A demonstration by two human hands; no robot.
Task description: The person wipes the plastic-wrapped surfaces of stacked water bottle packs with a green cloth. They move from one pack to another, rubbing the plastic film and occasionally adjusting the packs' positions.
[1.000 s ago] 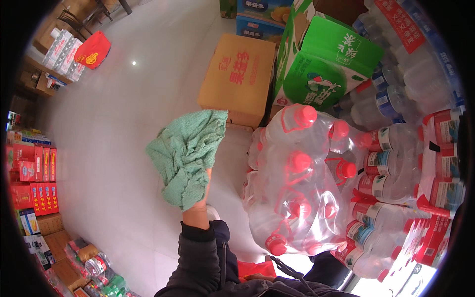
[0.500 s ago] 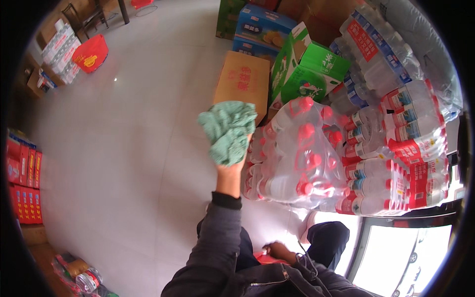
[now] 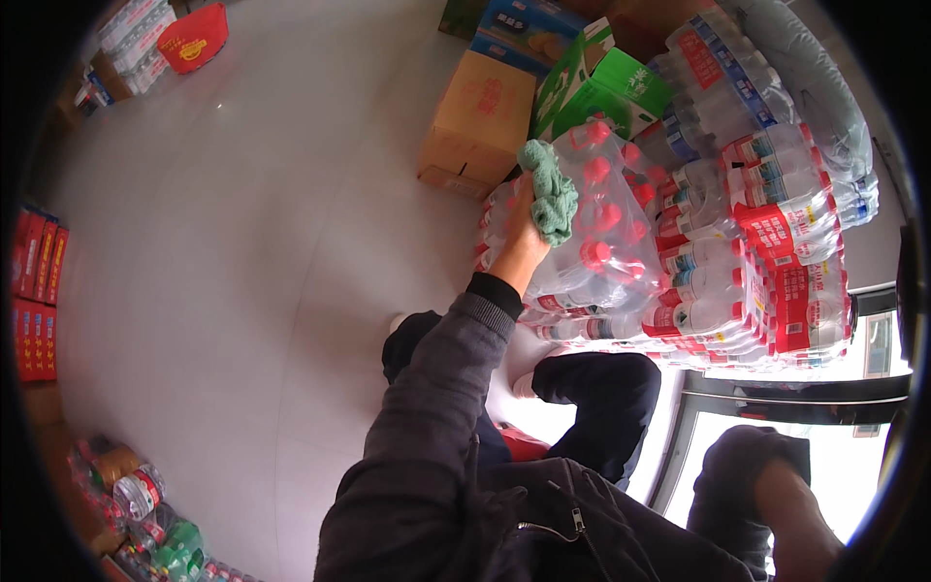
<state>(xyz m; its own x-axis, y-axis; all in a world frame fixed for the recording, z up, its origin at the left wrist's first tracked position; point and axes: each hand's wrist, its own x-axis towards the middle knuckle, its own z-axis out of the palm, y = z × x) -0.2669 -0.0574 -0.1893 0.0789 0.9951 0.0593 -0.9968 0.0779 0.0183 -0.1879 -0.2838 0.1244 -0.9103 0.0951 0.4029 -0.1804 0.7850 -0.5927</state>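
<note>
My left hand (image 3: 525,229) is closed round a bunched green cloth (image 3: 553,202). It reaches over the near left part of a clear plastic-wrapped pack of bottles (image 3: 598,213) with red caps. Whether the cloth touches the wrap, I cannot tell. Behind the hand stands a closed brown carton (image 3: 478,121), with an open green-and-white carton (image 3: 599,85) to its right. On my right side the sleeve ends short of a bare forearm (image 3: 793,509), which runs down to the picture's rim; the hand itself is out of sight.
More wrapped bottle packs (image 3: 708,291) are stacked on the right, beside a glass door (image 3: 786,446) with a dark frame. Red boxes (image 3: 37,335) line the left edge. Loose bottles (image 3: 141,493) lie at lower left. A red bag-like item (image 3: 192,39) sits at far left.
My left hand has carried the cloth rightward, from in front of the brown carton to over the bottles; the cloth is bunched smaller. My right arm has swung out from my lap to the lower right.
</note>
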